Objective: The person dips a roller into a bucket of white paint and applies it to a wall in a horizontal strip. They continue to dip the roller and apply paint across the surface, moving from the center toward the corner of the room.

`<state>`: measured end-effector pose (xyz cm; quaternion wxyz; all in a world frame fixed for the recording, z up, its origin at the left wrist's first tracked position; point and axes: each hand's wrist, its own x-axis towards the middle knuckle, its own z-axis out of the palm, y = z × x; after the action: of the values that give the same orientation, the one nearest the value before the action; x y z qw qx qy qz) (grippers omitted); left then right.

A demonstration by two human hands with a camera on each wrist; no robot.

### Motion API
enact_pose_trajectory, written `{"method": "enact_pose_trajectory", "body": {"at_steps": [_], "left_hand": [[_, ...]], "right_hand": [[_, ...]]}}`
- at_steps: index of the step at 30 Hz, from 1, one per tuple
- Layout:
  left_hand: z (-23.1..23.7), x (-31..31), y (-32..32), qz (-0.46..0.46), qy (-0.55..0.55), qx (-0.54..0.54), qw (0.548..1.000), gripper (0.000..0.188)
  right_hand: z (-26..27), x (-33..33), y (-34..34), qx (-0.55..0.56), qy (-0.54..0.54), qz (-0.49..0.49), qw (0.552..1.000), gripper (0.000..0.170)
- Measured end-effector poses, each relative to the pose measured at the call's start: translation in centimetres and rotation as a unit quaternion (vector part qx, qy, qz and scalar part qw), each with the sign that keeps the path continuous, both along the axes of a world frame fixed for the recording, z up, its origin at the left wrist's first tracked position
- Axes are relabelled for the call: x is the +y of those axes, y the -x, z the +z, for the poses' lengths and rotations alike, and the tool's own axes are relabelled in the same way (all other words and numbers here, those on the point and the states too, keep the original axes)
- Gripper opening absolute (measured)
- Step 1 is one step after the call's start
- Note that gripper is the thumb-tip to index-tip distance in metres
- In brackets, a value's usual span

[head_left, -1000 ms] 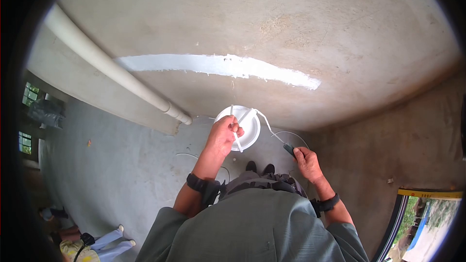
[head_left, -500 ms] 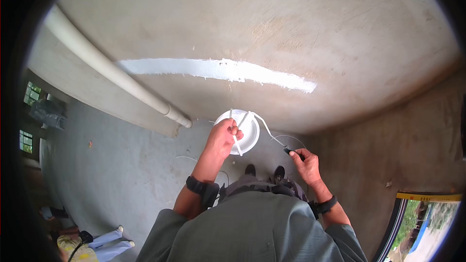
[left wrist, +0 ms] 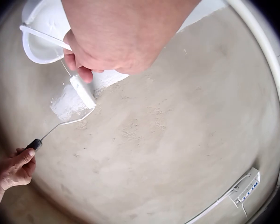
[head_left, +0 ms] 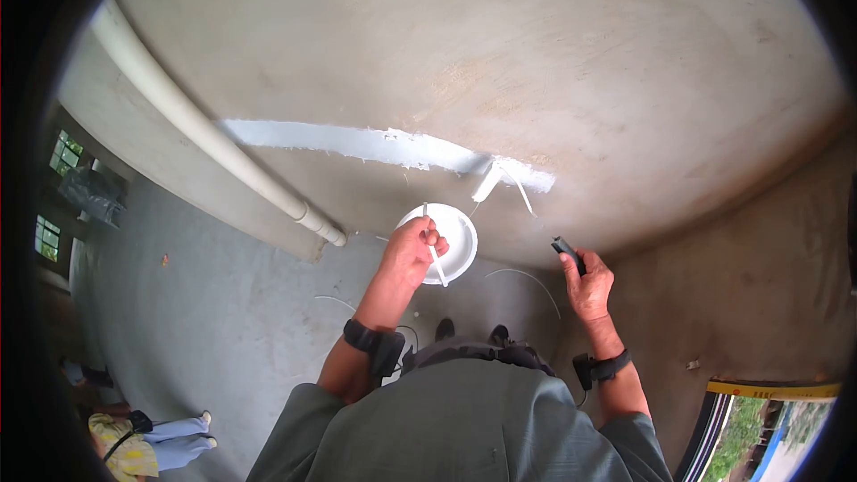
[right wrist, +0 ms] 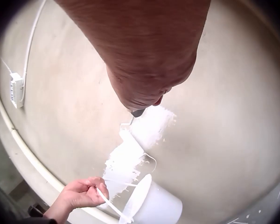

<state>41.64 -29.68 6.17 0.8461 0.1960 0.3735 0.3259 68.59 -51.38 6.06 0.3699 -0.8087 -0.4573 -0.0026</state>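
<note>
My left hand (head_left: 415, 248) grips the white handle of a paint bucket (head_left: 466, 254), which hangs close to the wall with a white inside. In my right hand (head_left: 591, 290) is the dark handle (head_left: 569, 254) of a paint roller (left wrist: 83, 92). The roller's white sleeve lies against the wall, at the lower edge of a white painted strip (head_left: 344, 138). In the right wrist view the bucket (right wrist: 164, 205) is tilted, its rim just below the roller. My right forearm hides most of the gripping fingers there.
A pale pipe (head_left: 214, 147) runs down the wall on the left. Thin cable (head_left: 536, 281) lies on the grey floor. Another person (head_left: 147, 446) is at the lower left. A white box (left wrist: 246, 188) with wiring is fixed to the wall. A window or doorway (head_left: 759, 428) is at the lower right.
The roller has moved from over the bucket up onto the wall, at the painted strip. My right hand has moved up and to the right. My left hand still holds the bucket handle.
</note>
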Motion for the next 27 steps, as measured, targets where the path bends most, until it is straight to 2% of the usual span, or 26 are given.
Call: {"method": "enact_pose_trajectory", "body": {"at_steps": [3, 7, 12, 15, 21, 24, 27], "left_hand": [[0.0, -0.3, -1.5, 0.006, 0.008, 0.002, 1.000, 0.014], [-0.7, -0.8, -3.3, 0.006, 0.004, 0.015, 1.000, 0.013], [-0.9, -2.0, -5.4, 0.007, 0.018, 0.016, 1.000, 0.012], [-2.2, -2.2, -5.7, -0.031, 0.003, 0.005, 0.999, 0.012], [-3.6, -3.3, -6.1, -0.031, 0.011, 0.004, 0.999, 0.014], [-4.2, -4.1, -6.0, -0.027, 0.005, 0.003, 1.000, 0.014], [-4.2, -4.6, -6.0, -0.025, 0.015, 0.009, 1.000, 0.014]], "right_hand": [[0.4, 0.4, -3.0, -0.093, -0.025, 0.008, 0.995, 0.028], [0.9, -1.5, -6.6, -0.138, -0.039, -0.015, 0.990, 0.026], [0.4, -5.4, -10.4, -0.132, -0.011, -0.059, 0.989, 0.026], [-0.2, -7.5, -12.0, -0.129, 0.013, -0.086, 0.988, 0.027], [-1.4, -11.3, -15.0, -0.162, 0.031, -0.118, 0.979, 0.026], [-2.2, -11.5, -14.8, -0.152, 0.028, -0.126, 0.980, 0.026], [-2.6, -8.9, -13.7, -0.153, 0.003, -0.105, 0.983, 0.025]]}}
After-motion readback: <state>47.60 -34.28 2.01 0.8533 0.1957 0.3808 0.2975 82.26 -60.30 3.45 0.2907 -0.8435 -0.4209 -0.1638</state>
